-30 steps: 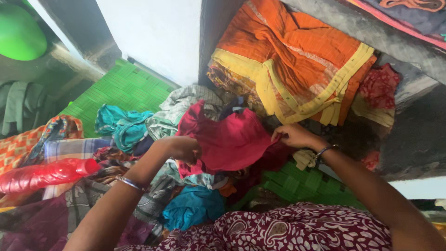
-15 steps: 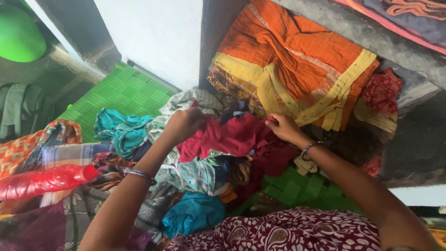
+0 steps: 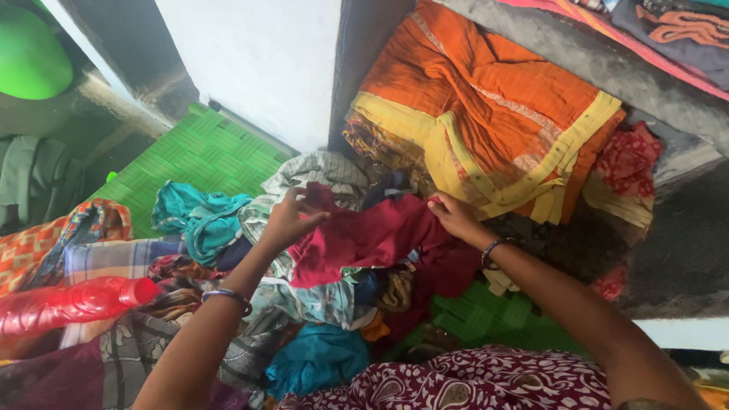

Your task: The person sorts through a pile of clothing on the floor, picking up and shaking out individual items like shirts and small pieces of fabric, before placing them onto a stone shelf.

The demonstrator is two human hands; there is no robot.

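On the floor, against a pale wall (image 3: 250,61): green woven plastic mat (image 3: 201,156), basket-weave squares, stiff and glossy, largely buried under loose laundry.
Upper right, on a dark ledge: orange cloth (image 3: 486,99), fine-ribbed weave, folded in thick slabs, broad yellow border bands running along the edges; largest piece in view.
Beside it to the right: small red printed cloth (image 3: 626,159), crumpled.
Centre of the heap: crimson garment (image 3: 364,235), soft, matte, creased, stretched loosely between both hands, lying atop the other clothes just below the orange stack.
Left of that: teal cloth (image 3: 194,216), bunched in folds; grey-white checked cloth (image 3: 315,171), thin and rumpled, behind the crimson piece.
Far left: orange chequered fabric (image 3: 30,247), and blue-striped plaid (image 3: 114,258) next to it.
Lower left, lying on its side over the fabrics: red translucent plastic bottle (image 3: 68,304), ribbed body, red cap; no label legible.
Bottom edge: maroon clothing with white paisley print (image 3: 456,383), worn by the person.
Left hand (image 3: 288,220): fingers pinching the crimson garment's upper left edge; metal bangle (image 3: 228,296) at the wrist.
Right hand (image 3: 456,216): fingers closed on the garment's right edge; dark bracelet (image 3: 492,249) at the wrist.
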